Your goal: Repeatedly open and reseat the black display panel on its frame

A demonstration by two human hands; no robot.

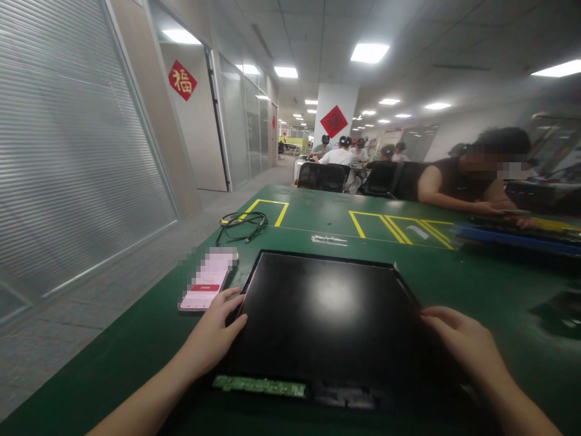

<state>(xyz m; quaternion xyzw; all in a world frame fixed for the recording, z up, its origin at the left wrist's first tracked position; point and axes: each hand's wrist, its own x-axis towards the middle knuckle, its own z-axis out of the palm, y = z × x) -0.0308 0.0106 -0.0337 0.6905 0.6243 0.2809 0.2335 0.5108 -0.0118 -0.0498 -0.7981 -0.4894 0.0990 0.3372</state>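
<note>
A black LCD panel (327,315) lies face up in front of me, a ceiling light mirrored in its dark surface. A green circuit board strip (259,386) runs along its near edge. My left hand (218,333) grips the panel's left side, thumb on the front and fingers along the edge. On the opposite side, my right hand (458,333) holds the right edge, its fingertips partly hidden beside the frame. Just beyond my left hand lies a phone (206,281) with a lit pink screen.
The green table (308,209) bears yellow tape outlines (385,218). A coiled black cable (245,225) rests at the far left. Across on the right sits a person (472,169) near a blue-edged item (512,236). Several people and black chairs (324,177) are farther back.
</note>
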